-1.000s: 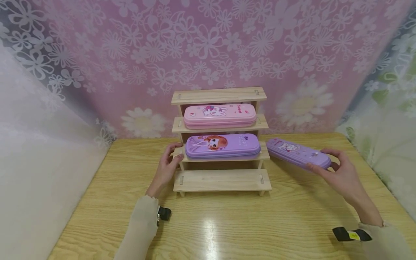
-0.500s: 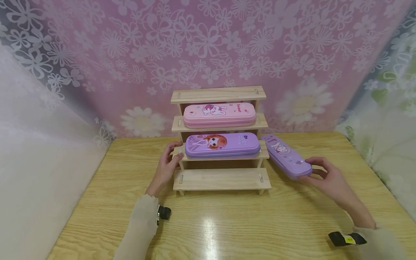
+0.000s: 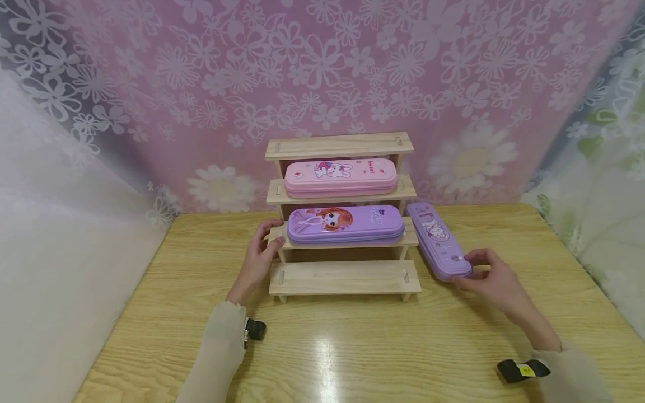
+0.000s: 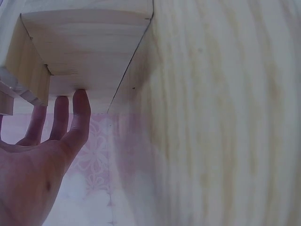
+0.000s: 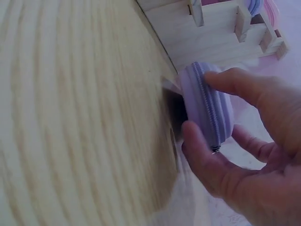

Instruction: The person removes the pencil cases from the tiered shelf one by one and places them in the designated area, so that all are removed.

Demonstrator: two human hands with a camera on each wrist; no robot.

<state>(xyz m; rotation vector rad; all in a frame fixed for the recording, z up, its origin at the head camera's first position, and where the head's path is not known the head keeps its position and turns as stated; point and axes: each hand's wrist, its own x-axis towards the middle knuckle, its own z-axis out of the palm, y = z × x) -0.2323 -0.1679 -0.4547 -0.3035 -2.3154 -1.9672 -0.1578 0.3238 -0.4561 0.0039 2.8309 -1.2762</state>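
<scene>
Pinching the lilac rabbit case (image 3: 437, 240) by its near end, I had it in my right hand (image 3: 499, 282), right of the stand (image 3: 342, 278), long axis slanting toward the worktop (image 3: 373, 352)'s far edge

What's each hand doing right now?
Left hand: holding the pale wooden stepped stand by its side.
Right hand: holding the long purple bunny-print zip case.
</scene>
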